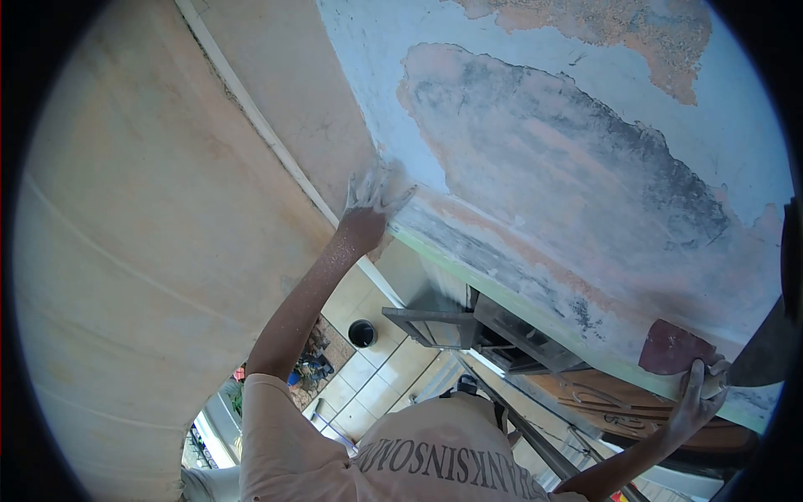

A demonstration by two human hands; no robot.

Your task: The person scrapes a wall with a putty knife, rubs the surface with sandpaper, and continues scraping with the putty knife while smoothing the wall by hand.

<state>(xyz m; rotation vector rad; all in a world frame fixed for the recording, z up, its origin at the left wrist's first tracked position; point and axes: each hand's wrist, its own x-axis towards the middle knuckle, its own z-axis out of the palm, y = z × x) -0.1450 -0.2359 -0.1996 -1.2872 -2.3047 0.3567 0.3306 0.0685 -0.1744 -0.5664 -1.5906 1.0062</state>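
My left hand, coated in white dust, has its fingers spread against the wall at the corner where the blue paint meets the beige plaster. Nothing shows in its grip. At the far right, my right hand is closed round the handle of a putty knife with a wide dark blade. A flat reddish-brown piece, perhaps a scraper or sandpaper, lies against the wall at its fingertips. Above it spreads a large grey and pinkish patch on the blue wall, with ragged edges.
A pale pipe runs diagonally along the beige wall. Far below are an open window, a black bucket on the tiled floor, potted plants, dark rails and a brown carved panel.
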